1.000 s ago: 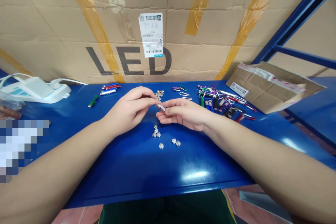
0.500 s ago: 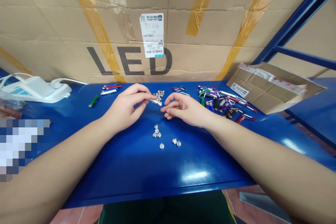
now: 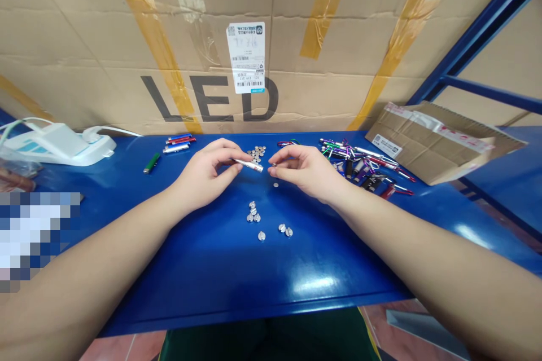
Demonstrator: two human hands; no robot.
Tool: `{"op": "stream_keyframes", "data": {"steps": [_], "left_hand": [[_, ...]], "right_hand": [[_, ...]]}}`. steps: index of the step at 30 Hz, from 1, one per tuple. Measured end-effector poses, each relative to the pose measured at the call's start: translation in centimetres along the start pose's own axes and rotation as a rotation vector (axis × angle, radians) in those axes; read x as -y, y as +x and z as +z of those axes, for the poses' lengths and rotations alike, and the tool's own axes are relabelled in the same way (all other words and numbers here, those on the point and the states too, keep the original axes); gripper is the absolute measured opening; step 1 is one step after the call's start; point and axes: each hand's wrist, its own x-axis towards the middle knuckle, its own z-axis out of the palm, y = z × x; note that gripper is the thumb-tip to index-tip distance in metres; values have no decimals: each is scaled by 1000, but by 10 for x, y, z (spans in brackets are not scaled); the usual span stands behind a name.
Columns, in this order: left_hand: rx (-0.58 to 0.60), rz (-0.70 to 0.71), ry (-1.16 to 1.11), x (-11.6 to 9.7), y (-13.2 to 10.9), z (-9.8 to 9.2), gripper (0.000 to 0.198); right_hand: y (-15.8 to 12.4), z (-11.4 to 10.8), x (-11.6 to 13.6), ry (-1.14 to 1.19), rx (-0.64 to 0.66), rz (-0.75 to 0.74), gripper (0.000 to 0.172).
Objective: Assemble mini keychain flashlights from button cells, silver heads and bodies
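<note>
My left hand point(image 3: 213, 172) is closed round a small silver flashlight tube point(image 3: 253, 166), whose far end sticks out towards my right hand. My right hand point(image 3: 301, 169) has thumb and forefinger pinched on a small silver button cell point(image 3: 274, 165), slightly apart from the tube's end. Below these fingertips a single button cell point(image 3: 275, 185) lies on the table. Behind the tube is a cluster of several button cells point(image 3: 256, 153). Nearer to me lie several round silver end caps point(image 3: 253, 211), with two more caps point(image 3: 285, 230) to their right.
Several coloured keychain flashlights point(image 3: 366, 169) with carabiners are heaped on the right, before an open cardboard box point(image 3: 427, 138). More flashlight tubes point(image 3: 178, 144) and a green tube point(image 3: 151, 163) lie left, near a white power strip point(image 3: 63, 144). A large carton point(image 3: 271, 39) stands behind the blue table point(image 3: 220, 271).
My right hand has moved slightly right and its fingers have closed into a pinch. A loose button cell now shows beneath it. The tube in my left hand has shifted slightly right.
</note>
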Motion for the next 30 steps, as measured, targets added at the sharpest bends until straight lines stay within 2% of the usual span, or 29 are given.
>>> {"op": "stream_keyframes", "data": {"steps": [3, 8, 13, 19, 22, 25, 27, 30], "left_hand": [[9, -40, -73, 2, -1, 2, 22], [7, -94, -142, 4, -1, 4, 23], [17, -152, -198, 5, 0, 5, 25], [46, -227, -281, 6, 0, 6, 33], [51, -235, -293, 8, 0, 6, 34], [72, -234, -259, 10, 0, 6, 33], [81, -239, -240, 11, 0, 5, 33], [79, -250, -224, 13, 0, 4, 34]], "right_hand": [[0, 1, 1, 53, -1, -14, 18], [0, 3, 4, 160, 34, -24, 25], [-1, 4, 4, 112, 14, -23, 24], [0, 7, 6, 53, 1, -151, 16], [0, 7, 4, 58, 13, -110, 17], [1, 5, 2, -67, 29, 32, 14], [1, 1, 1, -200, 36, 72, 10], [0, -11, 7, -457, -2, -89, 6]]}}
